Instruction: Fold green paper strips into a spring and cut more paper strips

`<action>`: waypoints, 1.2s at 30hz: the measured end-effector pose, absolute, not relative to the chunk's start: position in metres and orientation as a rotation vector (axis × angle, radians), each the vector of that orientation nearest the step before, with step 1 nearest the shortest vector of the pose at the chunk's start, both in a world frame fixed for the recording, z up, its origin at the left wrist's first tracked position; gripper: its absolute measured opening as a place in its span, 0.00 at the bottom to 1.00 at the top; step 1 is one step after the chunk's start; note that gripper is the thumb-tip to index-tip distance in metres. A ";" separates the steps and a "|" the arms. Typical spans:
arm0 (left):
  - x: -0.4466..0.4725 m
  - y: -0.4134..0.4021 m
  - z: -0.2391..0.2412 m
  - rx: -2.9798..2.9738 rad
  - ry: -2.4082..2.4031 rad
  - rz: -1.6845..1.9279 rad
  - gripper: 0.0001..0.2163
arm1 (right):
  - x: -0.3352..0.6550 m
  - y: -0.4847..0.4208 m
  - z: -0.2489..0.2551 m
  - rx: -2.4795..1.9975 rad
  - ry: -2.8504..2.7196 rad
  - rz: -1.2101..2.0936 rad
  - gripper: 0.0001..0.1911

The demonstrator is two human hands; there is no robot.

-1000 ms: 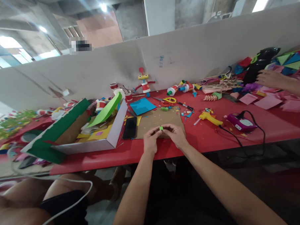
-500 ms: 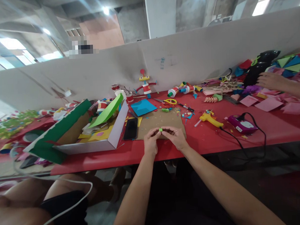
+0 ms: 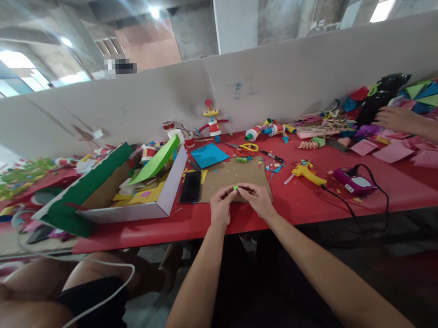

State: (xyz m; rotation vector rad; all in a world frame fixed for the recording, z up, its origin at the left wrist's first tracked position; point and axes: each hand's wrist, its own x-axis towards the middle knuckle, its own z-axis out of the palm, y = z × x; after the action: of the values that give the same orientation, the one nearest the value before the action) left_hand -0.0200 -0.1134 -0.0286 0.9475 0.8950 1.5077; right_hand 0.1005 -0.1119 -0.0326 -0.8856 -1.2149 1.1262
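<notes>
A small piece of folded green paper point(image 3: 235, 188) is pinched at the fingertips of both hands, above the near edge of a brown cardboard sheet point(image 3: 219, 176). From the left, my left hand point(image 3: 221, 203) grips it between thumb and fingers. My right hand point(image 3: 256, 200) is closed on its other side. The fingers cover most of the paper. Beyond them on the cardboard lies a short pleated green paper strip point(image 3: 241, 159). A black phone point(image 3: 190, 187) rests left of my hands, partly on the cardboard.
Yellow scissors point(image 3: 248, 147), a pen point(image 3: 273, 156) and blue paper point(image 3: 209, 155) lie farther back. A yellow glue gun point(image 3: 308, 175) with a cord sits right, near a purple box point(image 3: 354, 181). An open box point(image 3: 123, 215) stands left; a paper robot figure point(image 3: 213, 124) stands behind. Another person's hand point(image 3: 393, 118) is far right.
The fingertips have shifted slightly and the green paper shows a different, more pointed outline. Both hands stay in nearly the same place, and the things on the table look unmoved.
</notes>
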 end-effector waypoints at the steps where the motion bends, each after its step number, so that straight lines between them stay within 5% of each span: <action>1: -0.020 -0.114 -0.028 0.949 0.887 1.500 0.11 | 0.101 -0.112 -0.033 -0.888 -1.208 1.119 0.13; 36: -0.022 -0.113 -0.028 0.899 0.879 1.485 0.12 | 0.099 -0.118 -0.024 -0.852 -1.419 0.865 0.12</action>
State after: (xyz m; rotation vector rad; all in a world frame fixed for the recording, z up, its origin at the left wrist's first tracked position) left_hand -0.0215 -0.1133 -0.0283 0.8992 0.8788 1.4846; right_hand 0.0988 -0.1183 -0.0243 -0.8518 -1.4185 0.8653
